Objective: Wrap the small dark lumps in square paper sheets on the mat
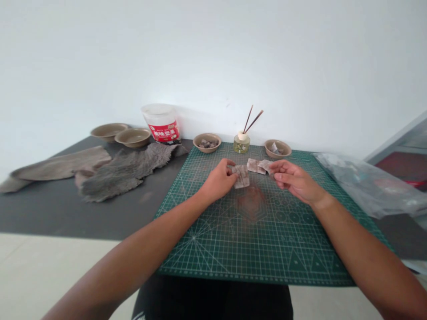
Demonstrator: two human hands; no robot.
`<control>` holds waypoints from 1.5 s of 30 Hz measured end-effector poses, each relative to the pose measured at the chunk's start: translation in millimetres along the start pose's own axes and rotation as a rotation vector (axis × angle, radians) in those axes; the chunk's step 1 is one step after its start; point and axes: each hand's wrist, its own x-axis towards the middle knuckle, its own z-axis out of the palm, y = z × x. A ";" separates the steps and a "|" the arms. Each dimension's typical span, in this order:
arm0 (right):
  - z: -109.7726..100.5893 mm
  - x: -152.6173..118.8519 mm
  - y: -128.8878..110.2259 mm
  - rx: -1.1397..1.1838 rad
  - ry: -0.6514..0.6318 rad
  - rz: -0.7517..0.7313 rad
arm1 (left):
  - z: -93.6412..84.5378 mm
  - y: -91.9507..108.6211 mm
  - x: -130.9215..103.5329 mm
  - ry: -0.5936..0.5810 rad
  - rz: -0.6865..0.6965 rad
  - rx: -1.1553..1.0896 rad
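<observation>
Over the green cutting mat [213, 240], my left hand [220, 180] pinches a small greyish-brown patterned piece [241, 176] between thumb and fingers. My right hand [295, 180] closes its thumb and fingertips on another small pale piece [267, 166]. Beside that piece, and partly overlapped by it, is a brown and white patterned piece [254, 166] near the back of the mat. A reddish-brown stain [251, 202] shows on the mat between my forearms.
Behind my hands stand a bowl of dark chunks [207, 144], a reed diffuser [241, 142] and a bowl with pale scraps [278, 149]. Left are two bowls [133, 137], a plastic tub [162, 124] and grey cloths [123, 171]. Plastic bags [373, 182] lie right.
</observation>
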 end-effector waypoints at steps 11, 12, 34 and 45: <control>-3.4 8.3 8.1 0.004 0.045 -0.016 | 10.2 -2.6 16.8 0.025 0.340 0.519; -4.5 9.0 8.9 0.005 0.060 -0.020 | 17.9 1.5 19.0 -0.030 0.399 0.553; -5.5 10.5 10.4 -0.017 0.098 -0.029 | 8.0 28.8 37.1 -0.448 0.405 0.557; -7.2 11.6 9.3 -0.019 0.100 -0.024 | 0.1 29.6 64.6 -0.505 0.309 0.568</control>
